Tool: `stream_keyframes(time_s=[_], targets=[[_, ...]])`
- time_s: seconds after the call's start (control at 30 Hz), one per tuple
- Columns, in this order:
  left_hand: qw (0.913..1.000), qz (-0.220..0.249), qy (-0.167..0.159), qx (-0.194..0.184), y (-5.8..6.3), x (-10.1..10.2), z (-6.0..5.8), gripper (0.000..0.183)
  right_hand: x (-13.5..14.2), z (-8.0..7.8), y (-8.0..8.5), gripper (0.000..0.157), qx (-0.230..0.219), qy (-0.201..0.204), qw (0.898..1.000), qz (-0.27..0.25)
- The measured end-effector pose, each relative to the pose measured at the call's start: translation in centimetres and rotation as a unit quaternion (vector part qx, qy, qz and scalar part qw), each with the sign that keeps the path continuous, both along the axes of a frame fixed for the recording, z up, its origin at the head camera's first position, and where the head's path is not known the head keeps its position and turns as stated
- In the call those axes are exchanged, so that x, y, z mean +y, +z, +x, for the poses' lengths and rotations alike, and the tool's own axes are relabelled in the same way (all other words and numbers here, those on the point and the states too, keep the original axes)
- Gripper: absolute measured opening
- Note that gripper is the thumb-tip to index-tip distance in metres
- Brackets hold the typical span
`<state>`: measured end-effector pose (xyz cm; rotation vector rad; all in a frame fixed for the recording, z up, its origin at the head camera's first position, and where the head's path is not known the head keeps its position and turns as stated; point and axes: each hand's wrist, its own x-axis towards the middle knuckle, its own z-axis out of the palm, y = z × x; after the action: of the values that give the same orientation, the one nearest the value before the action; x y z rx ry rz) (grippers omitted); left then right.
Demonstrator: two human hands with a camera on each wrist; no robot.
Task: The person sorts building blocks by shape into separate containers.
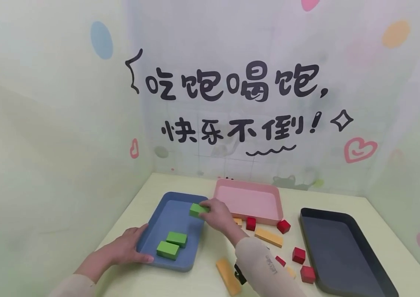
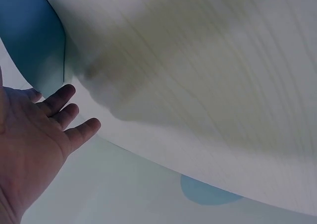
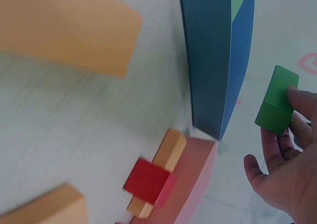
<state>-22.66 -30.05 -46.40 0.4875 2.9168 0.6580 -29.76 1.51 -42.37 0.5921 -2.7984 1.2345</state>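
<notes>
My right hand [image 1: 217, 214] pinches a green block [image 1: 198, 210] between thumb and fingers, above the far right part of the blue tray [image 1: 167, 210]. In the right wrist view this same green block [image 3: 278, 100] is raised above the tray's rim. Two more green blocks lie side by side in the tray, a nearer one [image 1: 167, 250] and a farther one [image 1: 177, 239]. At the tray's near left corner rests my left hand [image 1: 126, 246], its thumb at the front rim. The left wrist view shows its fingers [image 2: 81, 135] extended and spread beside the tray wall.
A pink tray [image 1: 247, 200] stands at the back and a dark grey tray [image 1: 340, 247] at the right. Among the trays lie several red cubes [image 1: 299, 255] and yellow blocks [image 1: 268, 237]. Another yellow block [image 1: 228, 276] lies near the front. Walls border the table behind and at the sides.
</notes>
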Motion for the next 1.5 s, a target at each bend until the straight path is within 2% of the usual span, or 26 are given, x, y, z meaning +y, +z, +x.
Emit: stream_keyframes(time_s=[0.2, 0.43, 0.5, 0.87, 1.07, 1.5], targets=[[0.9999, 0.008, 0.005, -0.007, -0.1, 0.5, -0.1, 0.119, -1.3, 0.3, -0.7, 0.035, -0.013, 0.018, 1.0, 0.015], [1.0, 0.006, 0.002, -0.003, -0.3, 0.8, -0.3, 0.119, -2.5, 0.0, -2.1, 0.032, 0.029, 0.022, 0.996, 0.08], [1.0, 0.006, 0.003, -0.006, -0.3, 0.9, -0.3, 0.119, -3.0, 0.1, -2.5, 0.031, 0.029, 0.019, 0.995, 0.093], [0.9999, 0.007, 0.002, -0.007, -0.5, 1.1, 0.8, 0.117, -5.0, 0.9, -3.9, 0.032, 0.021, 0.041, 0.99, 0.133], [1.0, 0.001, -0.002, -0.001, -0.5, 1.2, 0.7, 0.118, -4.9, 1.2, -3.7, 0.033, 0.027, 0.059, 0.989, 0.132], [0.9999, -0.012, 0.0, -0.003, 0.3, 0.5, 0.1, 0.118, -2.9, 0.8, -1.7, 0.034, 0.008, 0.053, 0.995, 0.084]])
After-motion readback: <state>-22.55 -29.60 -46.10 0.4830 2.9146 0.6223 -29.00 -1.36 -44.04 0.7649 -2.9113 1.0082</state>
